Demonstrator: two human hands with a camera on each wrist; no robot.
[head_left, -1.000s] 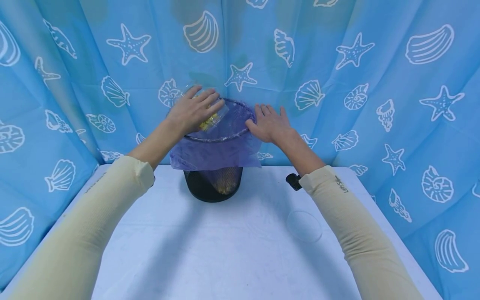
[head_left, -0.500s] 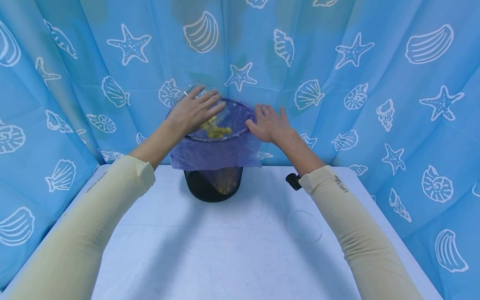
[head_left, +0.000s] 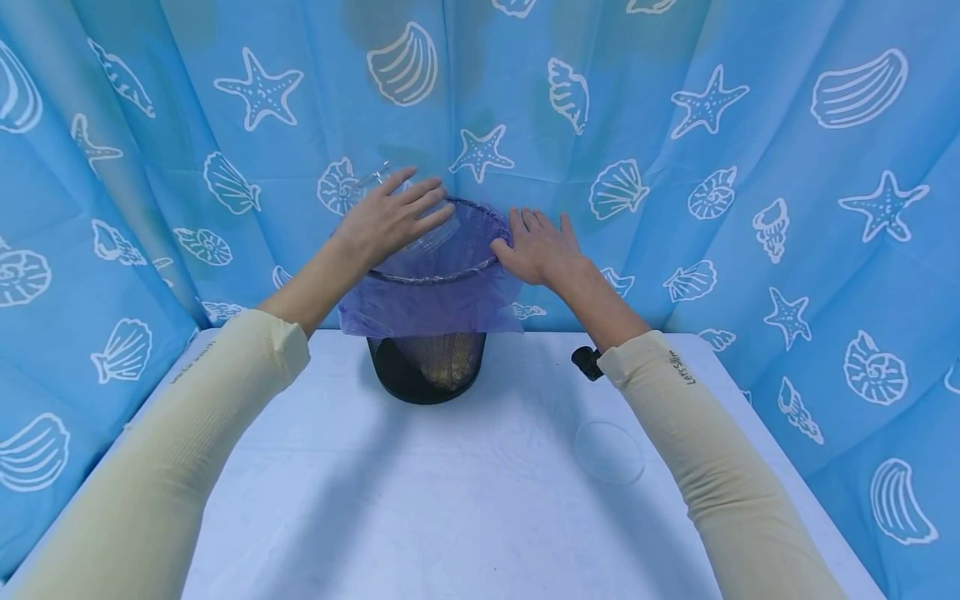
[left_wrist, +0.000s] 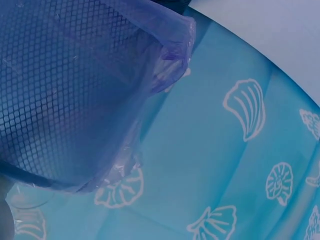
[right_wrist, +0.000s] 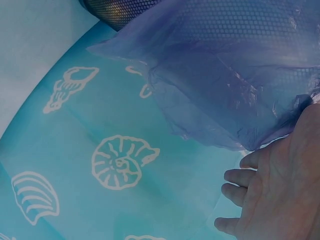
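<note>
A black mesh trash can [head_left: 390,375] stands on the table, lined with a purple plastic bag [head_left: 420,308] folded over its rim. My left hand [head_left: 390,218] holds a clear plastic container [head_left: 372,179] tipped over the can's mouth, partly hidden behind the fingers. No yellow shows in the container's visible parts. My right hand [head_left: 542,250] rests at the right side of the rim, thumb on the edge and fingers stretched out along the outside. Brownish-yellow contents [head_left: 447,373] show dimly through the mesh low in the can.
On the white table [head_left: 465,500], a clear round lid [head_left: 609,452] lies near the right forearm. A black device [head_left: 587,363] sits at the right wrist. Behind the can hangs a blue curtain [head_left: 525,150] with shell and starfish prints.
Yellow pieces slid out of the tipped container into the lined trash can and are gone from sight at its mouth. Both hands stay almost where they were.
</note>
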